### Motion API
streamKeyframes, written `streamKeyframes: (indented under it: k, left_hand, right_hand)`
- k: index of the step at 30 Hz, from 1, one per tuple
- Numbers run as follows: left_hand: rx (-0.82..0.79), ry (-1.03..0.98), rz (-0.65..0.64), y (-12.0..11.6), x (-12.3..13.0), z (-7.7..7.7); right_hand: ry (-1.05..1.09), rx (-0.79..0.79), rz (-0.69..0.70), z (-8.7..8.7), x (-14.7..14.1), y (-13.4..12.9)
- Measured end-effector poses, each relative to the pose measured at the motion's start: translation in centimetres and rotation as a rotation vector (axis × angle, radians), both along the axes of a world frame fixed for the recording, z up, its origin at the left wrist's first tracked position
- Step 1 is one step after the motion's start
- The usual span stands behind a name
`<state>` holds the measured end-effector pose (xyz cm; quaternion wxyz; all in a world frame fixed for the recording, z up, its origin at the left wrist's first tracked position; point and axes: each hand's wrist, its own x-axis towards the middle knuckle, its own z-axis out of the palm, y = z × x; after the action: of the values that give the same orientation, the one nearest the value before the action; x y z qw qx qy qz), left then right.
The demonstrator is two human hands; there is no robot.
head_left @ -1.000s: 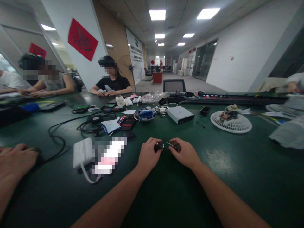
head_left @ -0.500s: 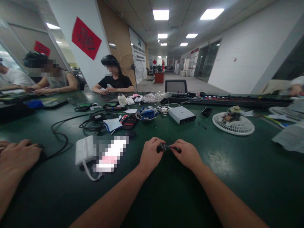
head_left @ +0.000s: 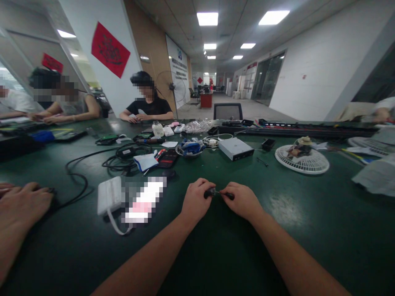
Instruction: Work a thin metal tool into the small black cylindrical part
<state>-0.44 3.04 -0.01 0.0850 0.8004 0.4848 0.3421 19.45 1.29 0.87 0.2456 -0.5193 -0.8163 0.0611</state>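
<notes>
Whereas a gap parted them a second ago, the screwdriver-like tool (head_left: 228, 196) now appears to meet the dark cylindrical part (head_left: 210, 192) over the bench (head_left: 224, 250), suggesting contact work; the left hand's (head_left: 195, 198) grip pinches the part, the right hand's (head_left: 244, 199) the tool's handle.

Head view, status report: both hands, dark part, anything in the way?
Left hand gripping dark part. Right hand holding thin tool, tip pointed at part, contact unclear. Gray box beyond, out of the way.
</notes>
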Motion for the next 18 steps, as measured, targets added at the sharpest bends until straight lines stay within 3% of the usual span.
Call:
streamKeyframes:
  k: [4,10,18]
  left_hand:
    - [0.005,0.005,-0.021,0.00,0.06,0.11]
    - [0.016,0.023,-0.028,-0.07,0.12,0.17]
    - [0.028,0.033,0.007,-0.21,0.09,0.33]
  right_hand:
    - [0.065,0.031,0.072,0.00,-0.33,-0.26]
    - [0.035,-0.007,-0.070,-0.11,-0.44,0.14]
    - [0.031,-0.034,-0.022,0.31,-0.32,-0.14]
